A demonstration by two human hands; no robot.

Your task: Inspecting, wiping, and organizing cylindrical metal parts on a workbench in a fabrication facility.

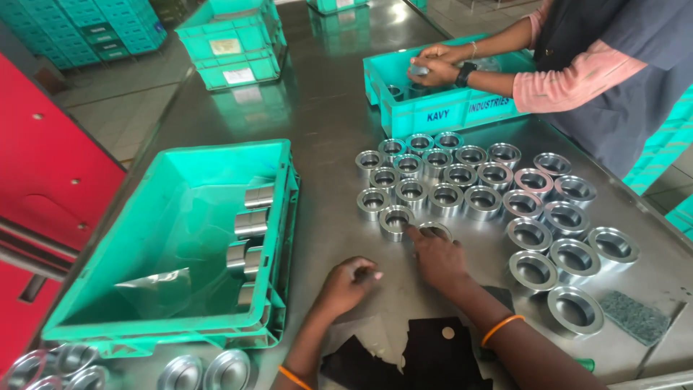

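Near edge: left hand (349,284) loosely curled, grasping nothing visible; right hand (438,256) fingertips setting a metal ring (435,230) beside the laid-out rings (473,189). Roughly 25 rings laid out; about 5 remain in the green crate (173,238) at left.

Our right hand (439,258) rests on a metal ring (435,230) on the steel surface (325,130); our left hand (349,284) curls loosely just beside the green crate (155,217).
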